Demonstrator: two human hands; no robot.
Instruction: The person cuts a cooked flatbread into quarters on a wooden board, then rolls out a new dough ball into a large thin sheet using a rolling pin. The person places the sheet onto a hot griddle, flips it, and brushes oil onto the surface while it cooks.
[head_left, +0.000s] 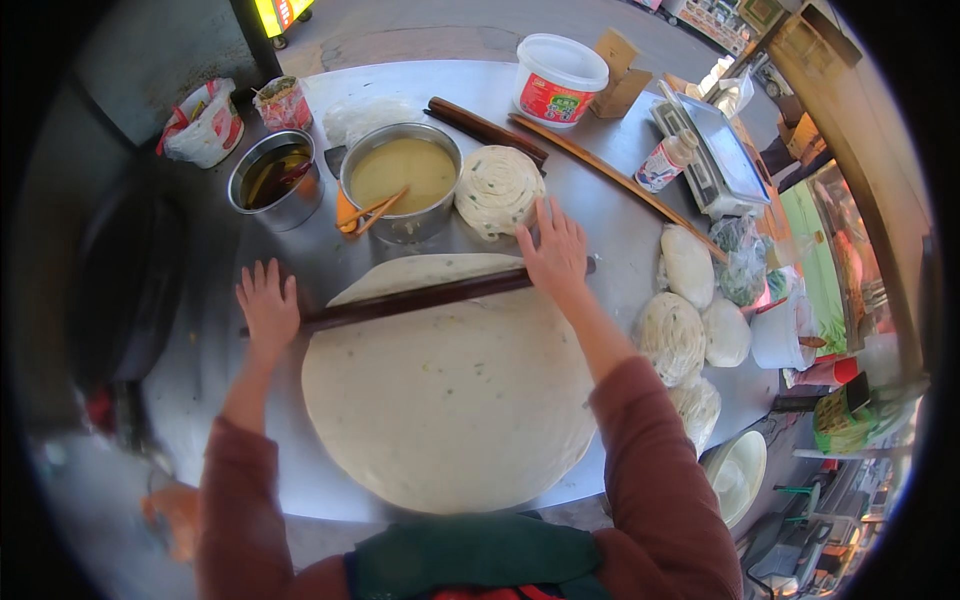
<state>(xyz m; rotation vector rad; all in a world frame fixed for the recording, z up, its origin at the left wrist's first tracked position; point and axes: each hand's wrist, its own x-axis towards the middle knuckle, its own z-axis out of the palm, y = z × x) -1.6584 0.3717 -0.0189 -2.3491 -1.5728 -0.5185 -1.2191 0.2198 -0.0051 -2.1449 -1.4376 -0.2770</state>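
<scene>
A wide, thin round of dough (450, 397) flecked with green bits, probably scallion, lies flat before me. Across its far part, slightly tilted, rests a dark wooden rolling pin (420, 297). My left hand (268, 304) is spread flat over the pin's left end, fingers pointing away from me. Over the right end lies my right hand (553, 247), palm down with the fingers extended; its fingertips come close to a coiled dough round (499, 191). Neither hand curls around the pin, and the palms hide parts of its ends.
Beyond the dough stand a metal pot of pale batter or paste (405, 169) with chopsticks and a metal pot of dark oil (274, 180). Wooden rods (615, 176), a white plastic tub (561, 82) and a weighing scale (709, 157) lie farther back. Several dough pieces (673, 337) sit right.
</scene>
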